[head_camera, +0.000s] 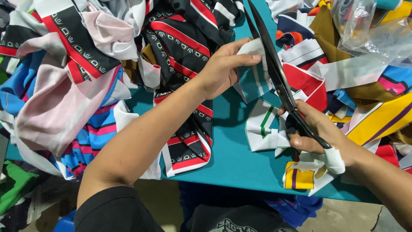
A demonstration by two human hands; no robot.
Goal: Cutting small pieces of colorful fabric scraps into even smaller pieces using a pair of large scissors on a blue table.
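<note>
My left hand pinches a white and teal striped piece of fabric at its top edge, holding it up over the teal table. My right hand, with white tape around the thumb, grips the handles of large black scissors. The long blades point up and away, running along the right edge of the held fabric. A cut white piece with a green stripe lies on the table just under the scissors.
A heap of black, red, pink and blue printed fabric covers the table's left side. Mixed yellow, red, brown and white scraps pile up at right, with a clear plastic bag at top right. The table's front edge runs near my body.
</note>
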